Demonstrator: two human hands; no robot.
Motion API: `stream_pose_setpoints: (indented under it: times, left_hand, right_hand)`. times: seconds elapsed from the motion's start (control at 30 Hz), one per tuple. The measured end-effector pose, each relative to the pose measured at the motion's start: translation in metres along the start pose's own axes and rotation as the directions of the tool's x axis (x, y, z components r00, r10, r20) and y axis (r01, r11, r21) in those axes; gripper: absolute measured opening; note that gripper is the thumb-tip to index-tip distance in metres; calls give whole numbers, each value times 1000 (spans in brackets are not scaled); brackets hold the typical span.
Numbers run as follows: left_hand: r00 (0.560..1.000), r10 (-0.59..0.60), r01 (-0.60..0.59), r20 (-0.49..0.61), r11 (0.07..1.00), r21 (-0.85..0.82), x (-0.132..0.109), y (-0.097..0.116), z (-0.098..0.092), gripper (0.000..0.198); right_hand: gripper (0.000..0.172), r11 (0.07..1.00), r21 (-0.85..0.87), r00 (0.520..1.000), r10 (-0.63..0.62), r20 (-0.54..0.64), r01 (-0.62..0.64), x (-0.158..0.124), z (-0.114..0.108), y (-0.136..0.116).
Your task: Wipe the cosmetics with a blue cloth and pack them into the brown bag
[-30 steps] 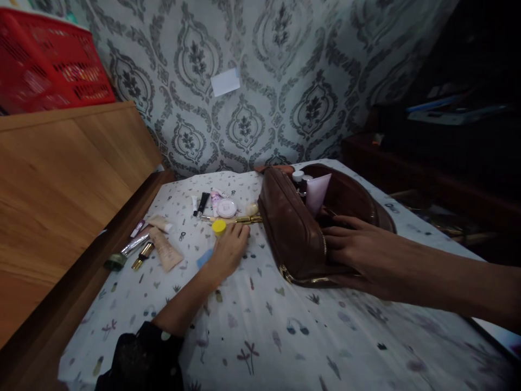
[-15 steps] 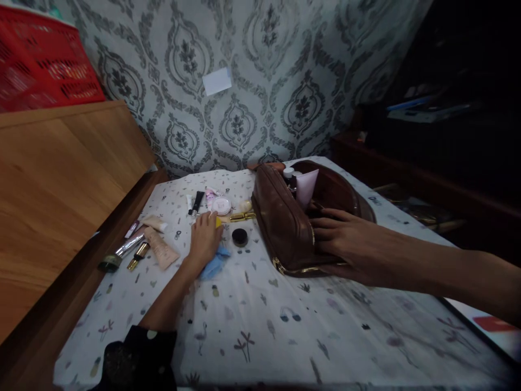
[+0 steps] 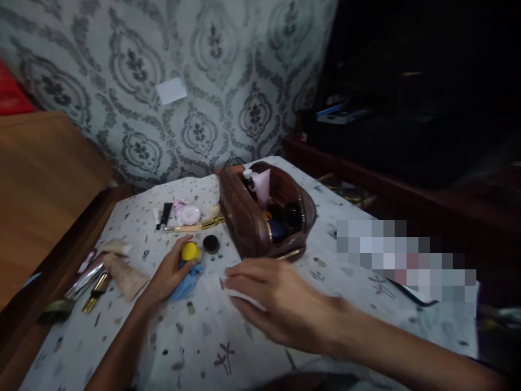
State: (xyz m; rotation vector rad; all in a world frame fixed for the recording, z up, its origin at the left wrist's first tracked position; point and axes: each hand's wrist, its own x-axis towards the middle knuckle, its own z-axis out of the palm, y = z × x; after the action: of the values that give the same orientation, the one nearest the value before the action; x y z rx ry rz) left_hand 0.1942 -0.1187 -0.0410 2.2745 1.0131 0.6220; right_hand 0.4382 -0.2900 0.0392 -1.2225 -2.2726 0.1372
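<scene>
White cloth point(image 3: 203, 326), low in frame: left hand point(image 3: 171, 271) pinches yellow-topped jar point(image 3: 190, 252); sliding right could bump black pot point(image 3: 211, 244); right hand point(image 3: 280, 304), loosely curled, looks empty

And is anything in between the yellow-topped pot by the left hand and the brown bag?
Yes: a small round black pot sits on the cloth, right between the yellow-topped pot in the left hand's fingers and the brown bag.

Patterned wallpaper point(image 3: 203, 65) and a printed cloth point(image 3: 203, 334) suggest a home.
</scene>
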Motion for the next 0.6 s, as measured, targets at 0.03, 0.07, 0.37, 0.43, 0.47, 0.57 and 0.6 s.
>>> stream_pose_setpoints:
  times: [0.03,0.07,0.37,0.43,0.47,0.57,0.6]
  left_hand:
    - [1000,-12,13,10,999,-36,-2,0,0,52]
    - [999,-29,30,15,997,-65,-4,0,0,53]
    - [995,-20,49,-99,952,301,-59,-17,15,66]
    - [989,88,-42,-120,939,342,-73,-24,15,53]
    - [987,116,-72,-107,935,347,-76,-26,12,44]
    - [987,58,-6,-148,943,332,-73,-22,-2,28]
    - [978,22,46,-206,947,319,-66,-18,-6,29]
  right_hand:
    - [26,997,74,999,33,16,-34,9,21,-2]
    - [30,988,128,996,84,29,-87,20,41,0]
    - [60,865,279,909,393,141,-417,70,112,25]
    - [59,869,277,912,399,99,-411,68,115,27]
    - [57,870,278,913,398,91,-407,67,116,28]
    - [46,875,282,918,385,91,-394,65,121,33]
    - [44,876,293,922,377,83,-385,65,123,35]
